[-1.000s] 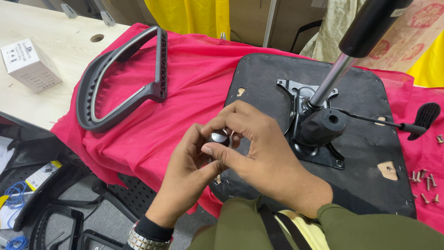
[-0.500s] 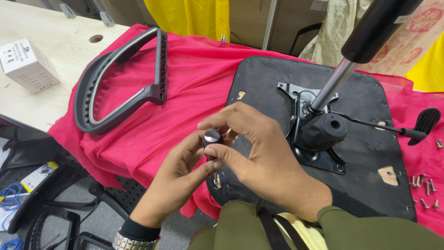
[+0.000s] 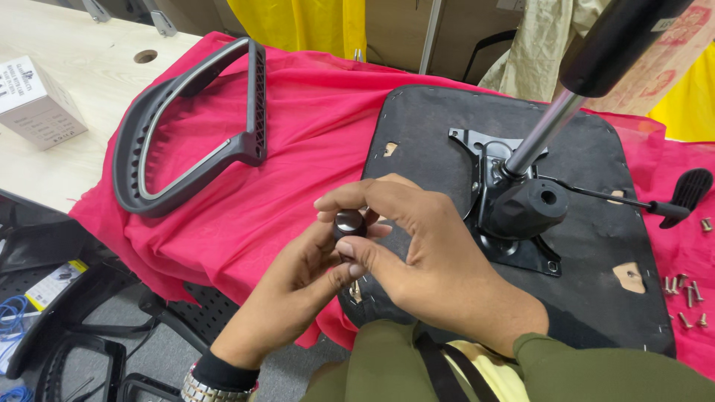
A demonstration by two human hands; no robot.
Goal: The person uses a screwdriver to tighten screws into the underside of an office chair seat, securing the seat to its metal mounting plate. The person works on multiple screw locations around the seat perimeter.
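My left hand and my right hand meet over the near edge of a red cloth. Between their fingertips sits a small black round knob; the left fingers pinch it from below and the right thumb and fingers curl around it. Just behind the hands lies an upturned black chair seat with a metal tilt mechanism, a gas cylinder rising from it and a lever with a black paddle.
A grey plastic chair armrest lies on the cloth at left. A small white box stands on the wooden table. Several loose screws lie at the right edge. Black chair parts sit on the floor below.
Both hands have stayed together on the knob, with the fingers shifting slightly around it. The view has shifted a little.
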